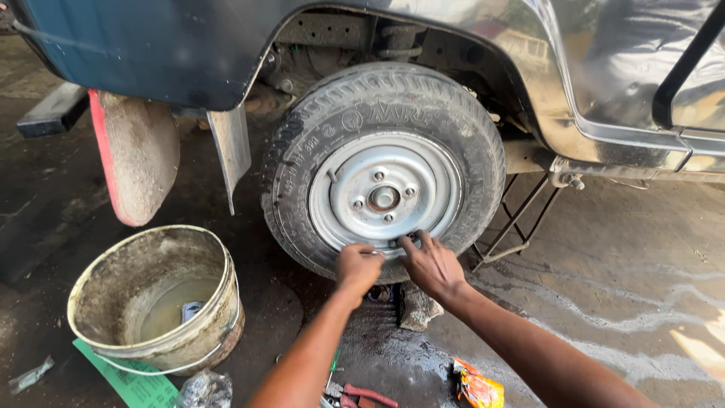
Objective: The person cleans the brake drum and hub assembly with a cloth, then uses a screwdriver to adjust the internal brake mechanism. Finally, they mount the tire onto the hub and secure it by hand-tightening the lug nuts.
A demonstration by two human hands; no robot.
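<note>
Both hands work the lower rim of a vehicle's rear wheel (pixel 384 170): left hand (pixel 358 267) curled closed, right hand (pixel 432 264) splayed, fingertips at the rim. Fingers could get pinched should the wheel shift on the stone (pixel 418 308) beneath.

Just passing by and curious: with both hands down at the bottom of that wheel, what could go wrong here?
The wheel seems to rest on a rough stone; if it shifts, the left hand and right hand at the rim's lower edge could get pinched. The ground is wet, so slipping looks possible. Tools lie underfoot.
</note>
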